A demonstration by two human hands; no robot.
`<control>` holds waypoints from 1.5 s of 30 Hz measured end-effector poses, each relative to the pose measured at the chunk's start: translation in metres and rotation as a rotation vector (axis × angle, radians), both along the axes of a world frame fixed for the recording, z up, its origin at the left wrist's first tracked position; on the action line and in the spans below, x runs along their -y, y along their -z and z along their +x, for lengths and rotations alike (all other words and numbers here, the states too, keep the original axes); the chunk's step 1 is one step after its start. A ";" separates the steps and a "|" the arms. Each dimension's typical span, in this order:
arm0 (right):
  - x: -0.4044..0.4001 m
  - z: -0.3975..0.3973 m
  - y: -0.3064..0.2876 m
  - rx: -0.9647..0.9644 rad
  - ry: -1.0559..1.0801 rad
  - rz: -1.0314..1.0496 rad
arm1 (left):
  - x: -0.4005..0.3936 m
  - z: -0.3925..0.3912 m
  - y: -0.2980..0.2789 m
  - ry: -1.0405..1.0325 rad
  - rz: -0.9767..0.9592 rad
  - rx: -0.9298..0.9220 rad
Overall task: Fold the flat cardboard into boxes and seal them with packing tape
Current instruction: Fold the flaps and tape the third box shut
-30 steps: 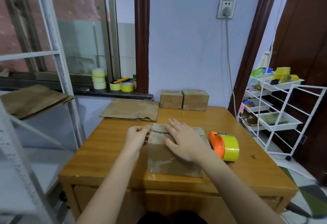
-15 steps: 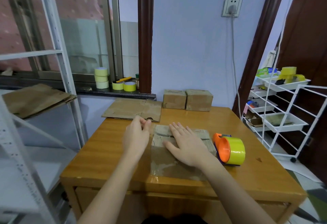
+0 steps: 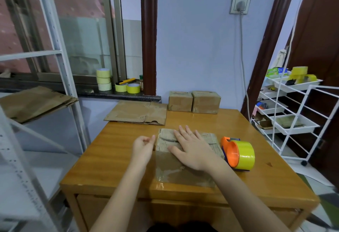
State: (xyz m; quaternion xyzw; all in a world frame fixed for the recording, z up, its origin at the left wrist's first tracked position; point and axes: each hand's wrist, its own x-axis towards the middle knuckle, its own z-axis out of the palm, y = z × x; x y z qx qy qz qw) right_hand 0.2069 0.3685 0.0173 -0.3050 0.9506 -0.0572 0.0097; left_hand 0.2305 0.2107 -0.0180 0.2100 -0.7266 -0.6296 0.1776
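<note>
A flat cardboard piece (image 3: 183, 169) lies on the wooden table (image 3: 113, 160), and its near edge comes close to the table's front edge. The right hand (image 3: 192, 149) lies on top of it with straight, spread fingers, pressing it flat. The left hand (image 3: 143, 146) is at the cardboard's left edge with its fingers curled and its thumb and finger pinched together; I cannot tell if it holds the edge. Left of that hand the table top is bare wood all the way to its left edge. Just beside the cardboard's right edge sits the tape roller (image 3: 238, 153), orange with yellow tape. Farther back, more flat cardboard (image 3: 137, 112) sticks out over the table's back left edge. Two finished boxes (image 3: 194, 101) stand side by side, touching, at the back by the wall. Tape rolls (image 3: 117, 83) sit on the window ledge
</note>
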 end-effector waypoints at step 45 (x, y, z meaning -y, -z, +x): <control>-0.047 0.010 0.002 -0.064 0.210 0.053 | -0.027 0.026 -0.029 0.169 -1.353 0.191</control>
